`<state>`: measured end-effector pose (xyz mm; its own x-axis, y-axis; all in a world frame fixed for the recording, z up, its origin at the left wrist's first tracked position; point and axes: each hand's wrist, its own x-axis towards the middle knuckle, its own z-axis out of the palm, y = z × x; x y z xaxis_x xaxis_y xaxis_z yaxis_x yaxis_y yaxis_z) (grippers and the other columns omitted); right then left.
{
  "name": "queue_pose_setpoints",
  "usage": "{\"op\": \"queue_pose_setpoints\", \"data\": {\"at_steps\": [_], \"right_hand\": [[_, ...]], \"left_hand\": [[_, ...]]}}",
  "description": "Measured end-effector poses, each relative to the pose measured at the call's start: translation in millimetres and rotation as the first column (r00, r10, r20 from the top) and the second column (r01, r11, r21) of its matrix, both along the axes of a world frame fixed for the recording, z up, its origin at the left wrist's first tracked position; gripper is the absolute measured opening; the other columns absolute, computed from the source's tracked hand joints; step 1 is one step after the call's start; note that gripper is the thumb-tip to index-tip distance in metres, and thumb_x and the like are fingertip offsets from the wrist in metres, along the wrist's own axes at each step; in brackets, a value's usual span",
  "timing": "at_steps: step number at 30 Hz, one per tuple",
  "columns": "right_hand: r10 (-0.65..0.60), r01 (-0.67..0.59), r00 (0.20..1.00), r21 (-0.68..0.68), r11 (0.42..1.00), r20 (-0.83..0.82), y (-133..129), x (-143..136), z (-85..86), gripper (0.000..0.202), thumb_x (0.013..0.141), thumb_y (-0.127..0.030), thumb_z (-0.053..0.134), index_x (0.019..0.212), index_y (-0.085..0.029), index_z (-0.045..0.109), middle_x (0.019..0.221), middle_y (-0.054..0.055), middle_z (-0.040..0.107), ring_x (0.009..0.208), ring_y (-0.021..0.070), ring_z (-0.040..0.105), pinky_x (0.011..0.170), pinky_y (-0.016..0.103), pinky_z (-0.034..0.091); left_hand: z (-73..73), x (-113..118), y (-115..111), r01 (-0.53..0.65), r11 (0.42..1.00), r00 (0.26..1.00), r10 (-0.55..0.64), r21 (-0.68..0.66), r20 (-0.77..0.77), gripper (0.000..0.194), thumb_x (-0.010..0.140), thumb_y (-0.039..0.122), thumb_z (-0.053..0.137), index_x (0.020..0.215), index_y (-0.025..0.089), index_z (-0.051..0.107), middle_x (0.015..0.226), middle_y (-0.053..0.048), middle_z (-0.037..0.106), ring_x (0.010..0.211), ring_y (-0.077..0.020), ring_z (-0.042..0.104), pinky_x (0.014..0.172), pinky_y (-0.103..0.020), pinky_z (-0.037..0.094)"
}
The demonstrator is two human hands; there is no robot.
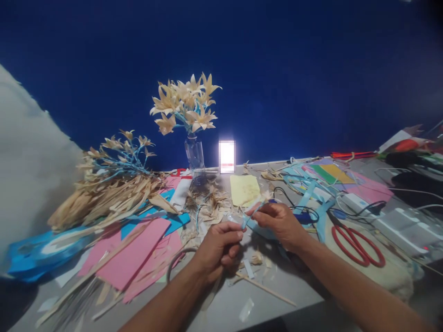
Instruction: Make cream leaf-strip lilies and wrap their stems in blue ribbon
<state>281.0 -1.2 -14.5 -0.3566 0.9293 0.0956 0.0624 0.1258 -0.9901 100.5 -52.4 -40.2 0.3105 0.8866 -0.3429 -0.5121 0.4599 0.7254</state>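
A thin light-blue strip [245, 221] stretches between my two hands at the middle of the table. My left hand [221, 244] is closed, thumb and forefinger pinching its lower end. The fingers of my right hand [282, 223] are pressed together on its upper end. What the strip is made of cannot be made out. Dry husk scraps [211, 203] lie just behind my hands, near a stained yellow paper [245, 190]. Under my hands is a thin wooden stick [266, 289].
Pale flowers [187, 99] stand in a clear bottle [194, 157]. Left are more flowers [126, 150], dry husks [107, 198], pink sheets [134, 249] and a blue packet [44, 251]. Right are red-handled scissors [356, 244], a power strip [363, 210] and cables. A bright blurred rectangle [227, 157] stands by the wall.
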Motion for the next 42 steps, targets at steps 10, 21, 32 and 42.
{"op": "queue_pose_setpoints", "data": {"at_steps": [10, 21, 32, 42], "right_hand": [[-0.164, 0.166, 0.986, 0.13, 0.978, -0.025, 0, -11, -1.6, 0.03, 0.072, -0.046, 0.077, 0.063, -0.017, 0.074, 0.069, 0.003, 0.066, 0.07, 0.017, 0.058, 0.067, 0.029, 0.046], [-0.23, 0.186, 0.955, -0.225, 0.957, -0.188, 3, -22, -28.5, 0.043, 0.068, -0.046, 0.082, 0.054, -0.018, 0.051, 0.048, -0.008, 0.039, 0.046, 0.0069, 0.03, 0.046, 0.023, 0.022], [0.045, -0.254, 0.881, -0.39, 0.885, -0.471, 1, -16, -21.9, 0.045, 0.058, -0.049, 0.092, 0.086, -0.016, 0.079, 0.064, -0.002, 0.056, 0.055, 0.008, 0.044, 0.051, 0.021, 0.034], [-0.171, 0.134, 0.951, -0.152, 0.979, -0.259, 0, -24, -34.2, 0.038, 0.063, -0.051, 0.087, 0.057, -0.017, 0.072, 0.065, 0.002, 0.06, 0.058, 0.0117, 0.045, 0.052, 0.027, 0.033]], "left_hand": [[4.7, 3, -5, -0.141, 0.892, 0.775, 0.369, 0.428, -0.513, 0.019, 0.076, 0.033, 0.071, 0.068, 0.016, 0.066, 0.05, 0.002, 0.056, 0.041, -0.0108, 0.051, 0.042, -0.022, 0.038], [-10.6, -3, -6, 0.333, 0.253, 0.431, 0.816, 0.909, -0.385, 0.014, 0.089, 0.007, 0.058, 0.086, 0.017, 0.067, 0.075, -0.003, 0.066, 0.067, -0.0119, 0.061, 0.062, -0.021, 0.048], [9.2, -1, -1, -0.123, 0.97, 0.911, 0.194, 0.207, -0.365, 0.027, 0.074, 0.042, 0.071, 0.068, 0.021, 0.058, 0.034, 0.011, 0.034, 0.03, -0.0058, 0.023, 0.034, -0.019, 0.02], [9.0, 1, -5, 0.055, 0.642, 0.536, 0.627, 0.764, -0.565, 0.015, 0.081, 0.016, 0.063, 0.067, 0.019, 0.066, 0.063, 0.001, 0.062, 0.056, -0.0106, 0.055, 0.055, -0.022, 0.042]]}}
